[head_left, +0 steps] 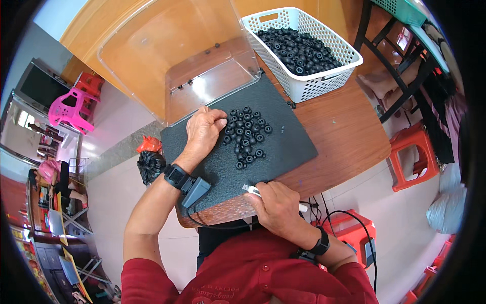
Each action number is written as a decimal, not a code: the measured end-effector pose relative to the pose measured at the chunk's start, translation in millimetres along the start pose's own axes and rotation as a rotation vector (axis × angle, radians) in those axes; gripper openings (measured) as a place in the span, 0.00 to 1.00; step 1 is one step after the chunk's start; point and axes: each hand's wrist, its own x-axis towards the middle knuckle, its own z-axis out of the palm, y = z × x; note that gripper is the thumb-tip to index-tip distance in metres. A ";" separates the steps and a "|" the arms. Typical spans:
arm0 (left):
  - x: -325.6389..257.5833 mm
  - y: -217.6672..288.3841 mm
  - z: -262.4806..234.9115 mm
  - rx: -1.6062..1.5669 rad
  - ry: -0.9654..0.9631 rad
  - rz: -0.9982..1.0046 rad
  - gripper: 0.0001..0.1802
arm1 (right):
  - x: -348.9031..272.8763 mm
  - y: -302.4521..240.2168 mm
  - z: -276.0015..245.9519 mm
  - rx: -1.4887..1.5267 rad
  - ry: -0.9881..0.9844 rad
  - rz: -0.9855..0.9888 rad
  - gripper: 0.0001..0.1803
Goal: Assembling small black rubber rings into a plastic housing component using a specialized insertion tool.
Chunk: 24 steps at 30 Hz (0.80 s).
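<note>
My left hand (203, 130) rests palm down on a dark foam mat (286, 144), its fingertips touching a cluster of several small black rubber rings (246, 136). My right hand (275, 203) is at the table's near edge, fingers closed around a small white tool (251, 190) whose tip sticks out to the left. A clear plastic bin (177, 55) lies tipped on its side just beyond the left hand, with a few black rings inside it.
A white perforated basket (304, 86) full of black rings stands at the back right of the round wooden table (349, 131). An orange stool (412, 154) and a red stool (349, 225) stand on the floor to the right. Cables hang below the table's near edge.
</note>
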 end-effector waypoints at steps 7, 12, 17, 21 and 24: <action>-1.3 8.7 4.7 0.027 -0.020 0.046 0.10 | -1.4 -0.1 1.7 -0.001 -0.007 0.001 0.12; -6.6 3.4 4.5 -0.030 0.031 0.006 0.09 | -0.5 -0.5 1.3 -0.005 0.006 -0.009 0.12; -27.0 -4.0 -14.0 -0.413 -0.007 -0.162 0.07 | -0.5 -0.6 1.3 0.006 0.013 -0.005 0.12; -70.4 17.0 -32.7 -0.912 -0.125 -0.368 0.08 | -0.7 2.2 4.5 0.032 0.030 0.018 0.12; -103.2 33.1 -39.3 -1.099 -0.134 -0.424 0.12 | -1.0 1.7 5.6 0.074 0.028 0.032 0.12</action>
